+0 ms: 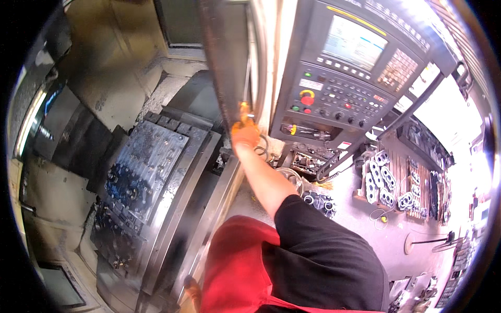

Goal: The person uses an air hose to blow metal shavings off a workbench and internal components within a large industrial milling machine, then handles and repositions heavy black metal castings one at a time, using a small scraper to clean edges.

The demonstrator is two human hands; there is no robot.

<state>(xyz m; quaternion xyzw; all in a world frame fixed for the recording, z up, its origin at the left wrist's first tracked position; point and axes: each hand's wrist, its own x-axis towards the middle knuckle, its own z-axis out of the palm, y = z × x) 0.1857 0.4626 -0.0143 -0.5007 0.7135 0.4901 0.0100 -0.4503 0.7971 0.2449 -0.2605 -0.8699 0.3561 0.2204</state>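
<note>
My right hand, in an orange glove, reaches forward to the edge of the machine door. Its fingers are closed around a yellow-orange handled tool with a thin shaft pointing up; blur hides its exact kind. A dark coiled hose shows just beside that wrist. At the bottom edge, next to my red apron, only a small part of my left hand appears, near the machine's front ledge, and its grip is hidden. Inside the machine lies a wet metal table plate with chips scattered over it.
A control panel with a lit screen and a red stop button stands right of the door. Farther right, several metal castings rest on a wooden rack. More metal parts sit low behind my arm. The spindle side is at far left.
</note>
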